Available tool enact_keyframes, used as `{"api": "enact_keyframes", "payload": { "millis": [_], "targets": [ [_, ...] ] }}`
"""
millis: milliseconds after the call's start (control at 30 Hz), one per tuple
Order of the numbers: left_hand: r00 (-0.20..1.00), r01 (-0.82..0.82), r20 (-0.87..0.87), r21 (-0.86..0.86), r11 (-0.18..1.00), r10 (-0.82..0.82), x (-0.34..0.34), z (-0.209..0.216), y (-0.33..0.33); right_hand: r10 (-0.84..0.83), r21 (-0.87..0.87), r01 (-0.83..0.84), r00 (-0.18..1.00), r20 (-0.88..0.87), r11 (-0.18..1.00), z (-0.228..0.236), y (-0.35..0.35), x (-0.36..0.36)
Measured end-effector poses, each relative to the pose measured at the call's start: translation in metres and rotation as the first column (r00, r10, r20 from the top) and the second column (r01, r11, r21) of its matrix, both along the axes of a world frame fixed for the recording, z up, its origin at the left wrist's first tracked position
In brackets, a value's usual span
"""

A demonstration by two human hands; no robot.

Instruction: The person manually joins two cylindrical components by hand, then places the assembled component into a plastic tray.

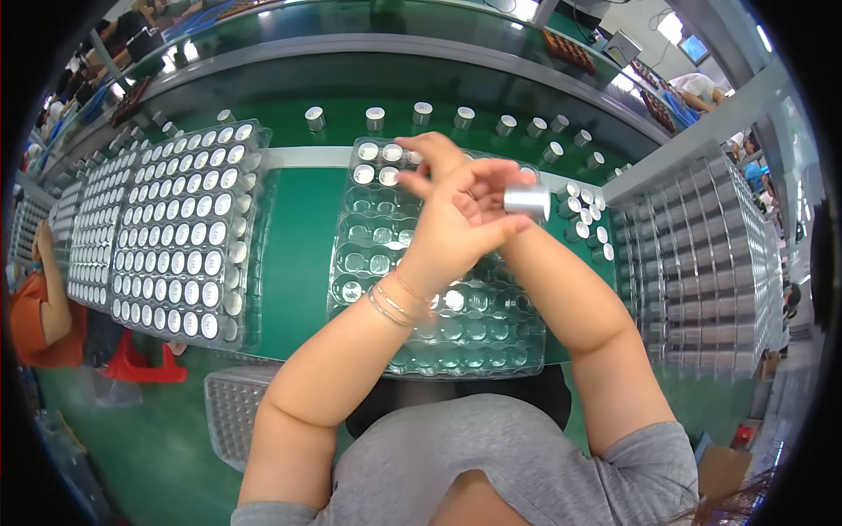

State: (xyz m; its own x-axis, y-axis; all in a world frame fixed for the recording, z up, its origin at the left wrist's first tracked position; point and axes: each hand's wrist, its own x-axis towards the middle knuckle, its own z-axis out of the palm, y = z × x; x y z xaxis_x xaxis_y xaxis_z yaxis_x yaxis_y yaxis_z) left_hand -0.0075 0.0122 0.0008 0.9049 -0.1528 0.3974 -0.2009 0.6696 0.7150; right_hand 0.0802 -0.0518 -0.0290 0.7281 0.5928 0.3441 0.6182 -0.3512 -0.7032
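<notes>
Over on the left, a loaded tray (249, 302) shows white ends up. Then the right hand (438, 159), thumb and fingers parted over the clear tray's (474, 361) top rows; whether that grip has anything, can't tell! Crossing above, the left hand (460, 210) pinches a silver cylinder (524, 202) lying sideways. Best, I'd say, to uncross wrists, turn it upright, seat it squarely, clear of the loose cylinders (583, 230) rightward.
</notes>
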Motion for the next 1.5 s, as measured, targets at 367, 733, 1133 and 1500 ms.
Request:
{"api": "enact_keyframes", "payload": {
  "millis": [367, 733, 1133, 1500],
  "targets": [
    [0.861, -0.405, -0.354, -0.044, 0.913, 0.365, 0.013, -0.008, 0.004, 0.198, 0.372, -0.010, 0.860, -0.471, 0.928, 0.047, -0.061, -0.007],
    [0.542, -0.840, 0.664, 0.417, 0.348, 0.515, -0.005, -0.009, -0.010, 0.088, -0.106, -0.061, 0.956, 0.279, 0.993, 0.008, -0.030, 0.009],
    [0.674, -0.736, 0.640, 0.542, 0.405, 0.370, -0.009, -0.005, -0.013, -0.310, -0.241, 0.392, 0.896, 0.318, 0.888, 0.008, -0.055, 0.086],
    [0.783, -0.618, 0.552, 0.634, 0.464, 0.287, -0.011, -0.006, -0.019, -0.127, -0.580, 0.215, 0.974, 0.190, 0.786, -0.034, -0.089, 0.165]
  ]
}}
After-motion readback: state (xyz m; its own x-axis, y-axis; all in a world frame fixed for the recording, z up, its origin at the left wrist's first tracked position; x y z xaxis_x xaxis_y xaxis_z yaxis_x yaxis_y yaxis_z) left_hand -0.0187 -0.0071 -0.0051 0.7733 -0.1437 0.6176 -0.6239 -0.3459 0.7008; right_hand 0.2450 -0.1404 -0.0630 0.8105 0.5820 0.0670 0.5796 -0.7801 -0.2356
